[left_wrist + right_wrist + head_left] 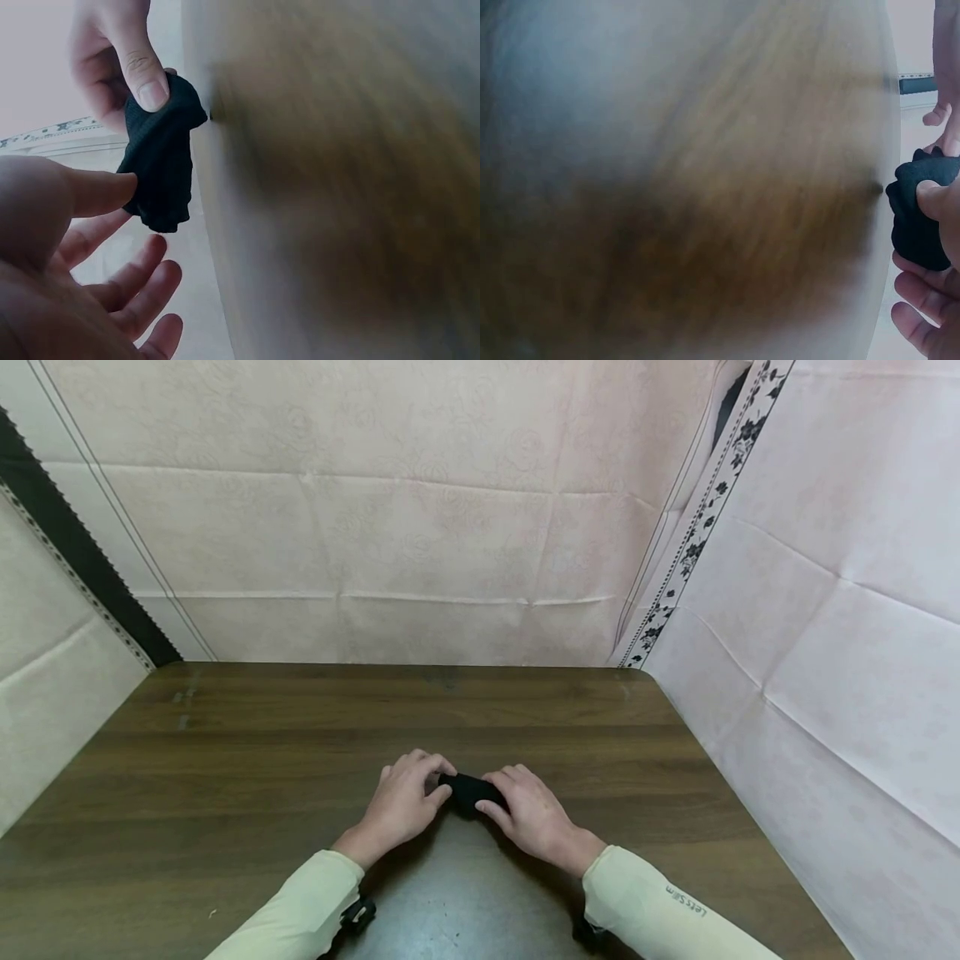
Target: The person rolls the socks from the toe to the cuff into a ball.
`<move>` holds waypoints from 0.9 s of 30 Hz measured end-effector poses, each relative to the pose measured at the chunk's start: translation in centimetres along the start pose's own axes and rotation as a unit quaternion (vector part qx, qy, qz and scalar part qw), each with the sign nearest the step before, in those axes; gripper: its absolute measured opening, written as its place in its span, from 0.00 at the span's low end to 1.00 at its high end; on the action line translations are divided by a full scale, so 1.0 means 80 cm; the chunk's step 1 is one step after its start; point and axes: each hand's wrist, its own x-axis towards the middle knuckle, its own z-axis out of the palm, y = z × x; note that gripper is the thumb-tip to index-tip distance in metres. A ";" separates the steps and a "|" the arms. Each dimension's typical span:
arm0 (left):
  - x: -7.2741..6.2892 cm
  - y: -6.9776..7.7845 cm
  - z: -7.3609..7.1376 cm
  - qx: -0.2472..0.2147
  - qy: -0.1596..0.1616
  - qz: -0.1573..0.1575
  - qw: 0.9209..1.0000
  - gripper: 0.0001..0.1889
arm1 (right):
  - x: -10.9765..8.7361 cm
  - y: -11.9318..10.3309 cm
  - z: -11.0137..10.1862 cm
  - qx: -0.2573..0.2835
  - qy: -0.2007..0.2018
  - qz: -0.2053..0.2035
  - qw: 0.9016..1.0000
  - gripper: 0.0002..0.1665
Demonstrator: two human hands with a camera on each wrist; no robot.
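A small bundle of black knit cloth (471,795), folded like a rolled sock, is held between both hands above the brown table. My left hand (405,797) pinches its left end with thumb and forefinger; the other fingers spread away from it in the left wrist view. The right hand (534,810) grips the other end, its thumb pressed flat on the cloth (161,165). In the right wrist view the bundle (919,217) shows a crumpled, wavy edge, with right fingers beneath it. The cloth's underside is hidden in the head view.
The wood-grain table (337,710) runs back to a pale cloth curtain (450,543). Another pale curtain (840,635) hangs along the right side, one more (45,693) at the left. Both sleeves are pale, with a dark wrist device (358,913) under the left one.
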 end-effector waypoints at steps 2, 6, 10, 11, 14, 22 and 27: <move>0.000 0.001 0.000 -0.001 0.012 -0.003 1.000 0.08 | 0.000 0.000 0.000 0.001 0.005 0.000 1.000 0.18; 0.002 0.004 0.000 0.003 0.030 0.001 1.000 0.10 | 0.001 -0.001 -0.001 0.002 0.014 0.000 1.000 0.18; 0.003 0.005 0.000 0.006 0.031 0.007 0.999 0.12 | 0.000 -0.002 0.000 -0.002 0.020 -0.004 1.000 0.18; 0.003 0.005 0.000 0.007 0.029 0.009 1.000 0.12 | 0.000 -0.002 0.000 -0.002 0.021 -0.005 1.000 0.18; 0.002 0.005 0.000 0.010 0.021 0.009 1.000 0.11 | 0.000 -0.002 0.001 -0.001 0.023 -0.007 1.000 0.18; 0.002 0.006 0.003 -0.002 0.033 0.011 0.999 0.04 | 0.002 -0.004 0.000 0.001 0.025 -0.011 1.000 0.17; 0.001 0.008 0.004 -0.031 0.054 0.008 0.998 0.04 | 0.003 -0.004 -0.001 -0.004 0.031 -0.014 0.999 0.17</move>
